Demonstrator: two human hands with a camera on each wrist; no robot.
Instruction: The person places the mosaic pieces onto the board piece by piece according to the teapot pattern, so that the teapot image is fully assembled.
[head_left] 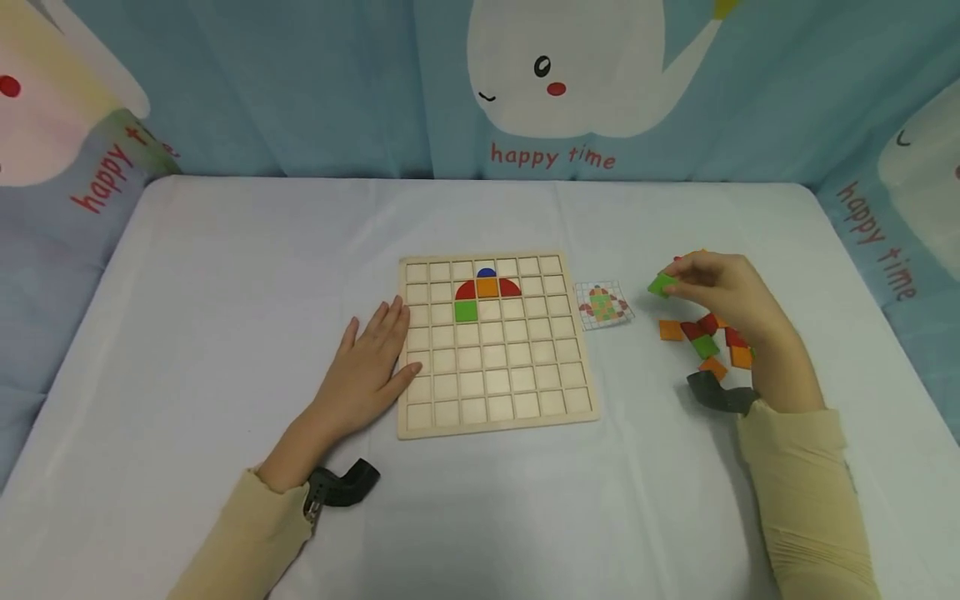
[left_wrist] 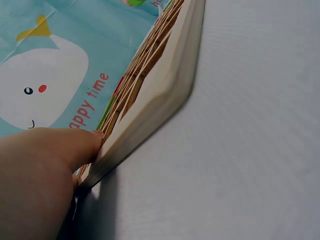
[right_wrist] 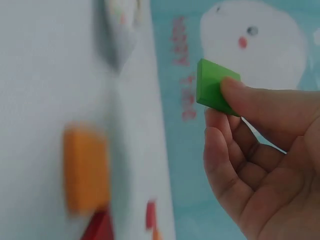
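Observation:
My right hand (head_left: 716,292) pinches a green square tile (right_wrist: 212,86) between thumb and fingers, held up off the table at the right. My left hand (head_left: 367,371) lies with straight fingers along the left edge of a wooden grid board (head_left: 498,429), its thumb (left_wrist: 82,145) over the rim. Near the board's top, cells hold a blue half-round tile (head_left: 487,272), an orange square (head_left: 487,287), a red curved tile (head_left: 466,290) on its left and another (head_left: 510,287) on its right. Below the left one sits a green square (head_left: 467,311).
A small picture card (head_left: 604,305) with a colored grid pattern lies against the board's right side. Loose tiles are scattered below the right hand, among them an orange square (head_left: 671,330), a green tile (head_left: 705,347) and several red ones. A printed blue curtain (head_left: 337,92) hangs behind the table.

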